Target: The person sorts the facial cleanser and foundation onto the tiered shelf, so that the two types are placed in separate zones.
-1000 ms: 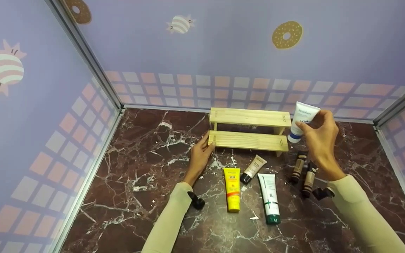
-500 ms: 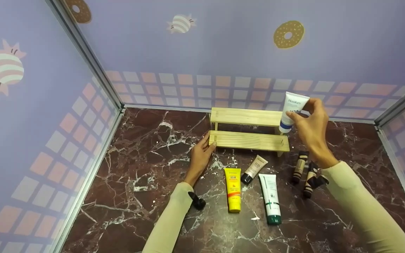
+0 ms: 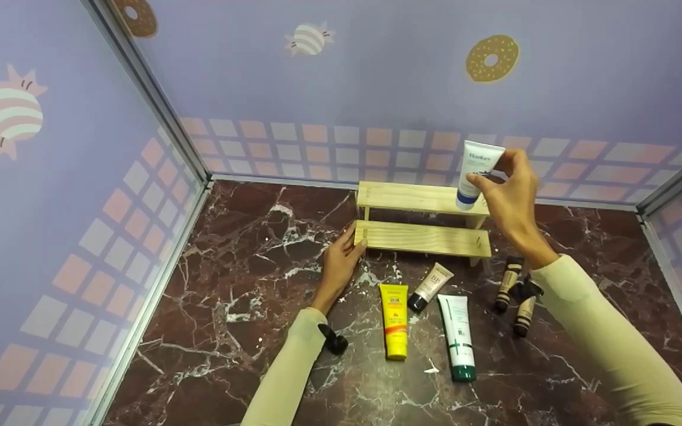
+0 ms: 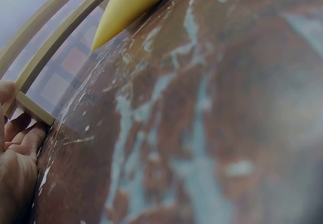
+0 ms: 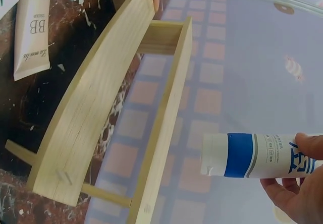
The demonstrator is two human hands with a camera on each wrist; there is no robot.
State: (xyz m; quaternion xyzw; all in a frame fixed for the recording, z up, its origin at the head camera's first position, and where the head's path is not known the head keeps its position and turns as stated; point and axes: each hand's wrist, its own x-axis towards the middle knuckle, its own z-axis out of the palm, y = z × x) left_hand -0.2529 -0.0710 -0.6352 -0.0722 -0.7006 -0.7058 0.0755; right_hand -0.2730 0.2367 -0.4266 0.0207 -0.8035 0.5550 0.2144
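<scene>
My right hand [image 3: 514, 198] pinches a white squeeze tube [image 3: 478, 160] with a blue band, cap end down. In the head view the tube overlaps the right part of the upper step of a two-step wooden stand [image 3: 421, 238]. The right wrist view shows the tube [image 5: 239, 155] to the side of the upper step, apart from it. At the left end of the lower step, my left hand [image 3: 339, 264] grips the stand. Its thumb is at the step and its fingers [image 4: 24, 138] curl in by the leg in the left wrist view. Both steps of the stand are bare.
In front of the stand lie a yellow tube [image 3: 395, 322], a small beige BB cream tube [image 3: 431, 287] and a white tube with a green cap [image 3: 458, 337]. Two brown-and-gold tubes [image 3: 508, 284] lie partly beneath my right wrist. A patterned wall [image 3: 258, 77] rises close behind the stand.
My right hand has carried the white and blue tube left and up, from beside the stand's right end to over its upper step. My left hand has kept its grip on the stand.
</scene>
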